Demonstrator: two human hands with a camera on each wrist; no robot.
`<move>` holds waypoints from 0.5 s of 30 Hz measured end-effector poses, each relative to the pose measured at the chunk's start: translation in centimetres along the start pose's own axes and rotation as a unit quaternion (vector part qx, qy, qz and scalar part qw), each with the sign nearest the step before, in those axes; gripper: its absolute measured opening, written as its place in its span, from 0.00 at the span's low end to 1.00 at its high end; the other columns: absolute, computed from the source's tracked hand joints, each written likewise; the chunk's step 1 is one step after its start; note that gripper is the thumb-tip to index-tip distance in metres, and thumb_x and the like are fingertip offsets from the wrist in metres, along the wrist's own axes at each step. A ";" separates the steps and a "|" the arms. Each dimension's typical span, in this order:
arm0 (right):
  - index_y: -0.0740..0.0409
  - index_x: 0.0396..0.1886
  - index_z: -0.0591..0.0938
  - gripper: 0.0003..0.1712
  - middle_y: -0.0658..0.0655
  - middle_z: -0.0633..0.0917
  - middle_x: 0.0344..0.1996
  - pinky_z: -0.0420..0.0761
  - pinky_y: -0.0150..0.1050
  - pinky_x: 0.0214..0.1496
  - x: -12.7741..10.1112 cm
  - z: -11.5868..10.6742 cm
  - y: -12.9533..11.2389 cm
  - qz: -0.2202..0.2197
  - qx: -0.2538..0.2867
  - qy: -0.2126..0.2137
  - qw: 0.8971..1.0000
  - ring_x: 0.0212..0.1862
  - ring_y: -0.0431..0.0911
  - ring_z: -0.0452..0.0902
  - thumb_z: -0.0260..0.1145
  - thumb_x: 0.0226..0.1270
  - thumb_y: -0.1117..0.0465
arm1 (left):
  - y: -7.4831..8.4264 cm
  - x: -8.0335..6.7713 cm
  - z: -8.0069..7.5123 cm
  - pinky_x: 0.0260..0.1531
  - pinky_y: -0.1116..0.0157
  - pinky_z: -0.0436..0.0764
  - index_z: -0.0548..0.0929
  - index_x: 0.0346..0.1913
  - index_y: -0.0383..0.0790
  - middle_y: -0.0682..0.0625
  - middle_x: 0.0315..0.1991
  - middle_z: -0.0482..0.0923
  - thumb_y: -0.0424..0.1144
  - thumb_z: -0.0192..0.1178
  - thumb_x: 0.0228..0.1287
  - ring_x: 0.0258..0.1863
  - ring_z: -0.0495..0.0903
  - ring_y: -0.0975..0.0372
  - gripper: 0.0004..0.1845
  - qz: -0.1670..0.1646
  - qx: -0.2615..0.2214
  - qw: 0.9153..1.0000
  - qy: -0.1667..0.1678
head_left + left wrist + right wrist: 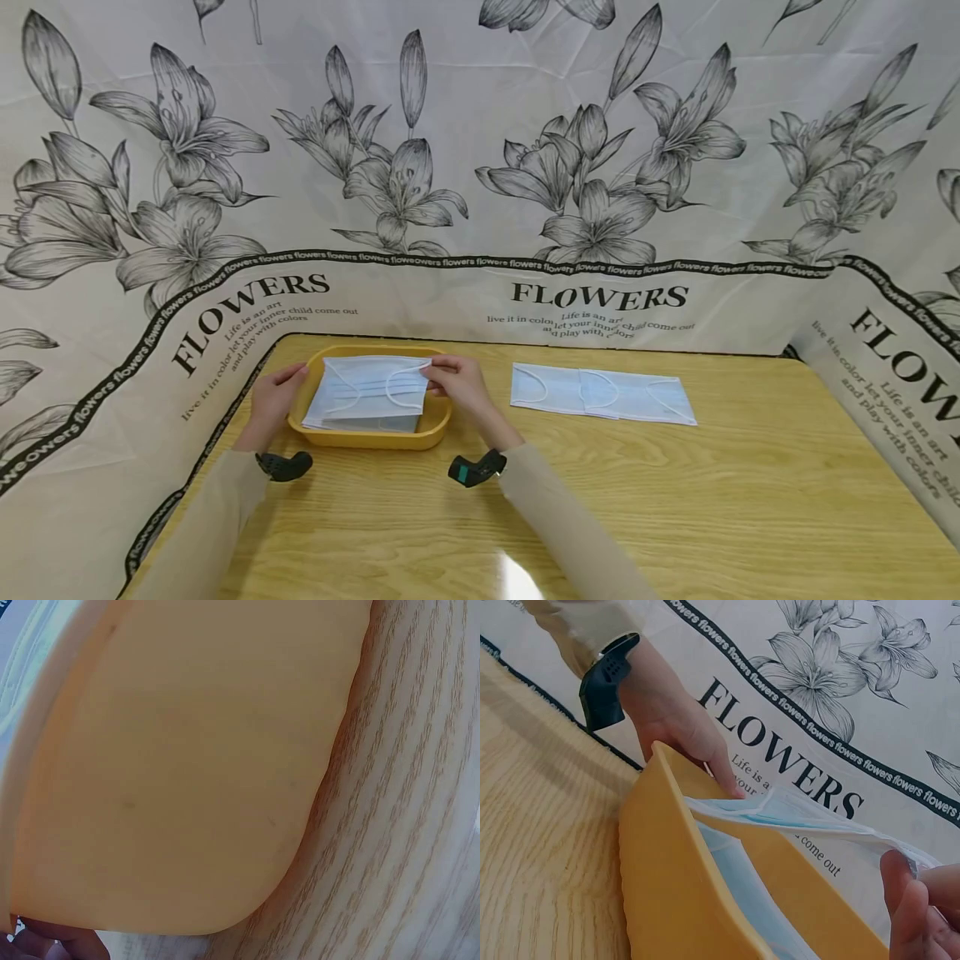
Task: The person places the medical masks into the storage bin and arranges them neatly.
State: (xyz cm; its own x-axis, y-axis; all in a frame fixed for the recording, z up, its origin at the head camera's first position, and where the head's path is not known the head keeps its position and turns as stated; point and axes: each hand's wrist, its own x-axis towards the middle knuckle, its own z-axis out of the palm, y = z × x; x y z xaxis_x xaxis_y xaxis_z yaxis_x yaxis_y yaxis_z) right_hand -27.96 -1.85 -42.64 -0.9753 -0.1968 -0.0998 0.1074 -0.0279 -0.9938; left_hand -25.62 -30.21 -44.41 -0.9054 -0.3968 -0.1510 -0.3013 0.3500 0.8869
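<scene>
A yellow plastic basin (408, 440) stands at the back left of the table, with light blue face masks in it. The top face mask (375, 385) has white ear loops and lies level with the rim. My right hand (463, 387) pinches that mask's right edge between thumb and fingers; the right wrist view shows the mask (795, 817) raised on that side. At the basin's left end, my left hand (273, 398) grips the rim. Its fingertip comes close to the mask in the right wrist view; whether they touch I cannot tell. More mask material (742, 877) lies lower inside the basin.
To the right of the basin, overlapping face masks (600, 393) lie in a row on the wooden table (637, 500). A flower-printed cloth (465, 308) hangs behind the table and along its sides. Each wrist wears a dark band (285, 467).
</scene>
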 end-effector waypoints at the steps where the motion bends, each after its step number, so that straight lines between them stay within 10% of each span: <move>1: 0.72 0.47 0.81 0.14 0.54 0.86 0.30 0.83 0.31 0.31 0.0 0.1 0.0 -0.001 -0.002 0.000 1.000 0.23 0.35 0.78 0.65 0.64 0.69 | 0.0 0.0 0.0 0.63 0.55 0.71 0.71 0.66 0.33 0.36 0.67 0.67 0.46 0.48 0.74 0.66 0.68 0.48 0.25 0.000 -0.001 1.000 -0.001; 15: 0.74 0.50 0.80 0.16 0.62 0.87 0.35 0.79 0.26 0.26 0.0 1.6 -0.4 0.007 0.000 -0.026 1.000 0.21 0.34 0.77 0.63 0.65 0.69 | -0.3 0.4 0.1 0.64 0.56 0.70 0.72 0.66 0.34 0.37 0.67 0.68 0.46 0.49 0.74 0.67 0.68 0.49 0.25 -0.012 -0.012 1.000 0.003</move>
State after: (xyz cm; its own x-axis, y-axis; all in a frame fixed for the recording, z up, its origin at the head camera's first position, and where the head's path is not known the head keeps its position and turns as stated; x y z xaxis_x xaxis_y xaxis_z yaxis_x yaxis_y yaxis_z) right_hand -27.72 -3.43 -42.22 -0.9625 -0.2471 -0.1119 0.1217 -0.0250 -0.9923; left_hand -25.90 -30.39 -44.72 -0.8958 -0.4108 -0.1700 -0.3158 0.3189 0.8936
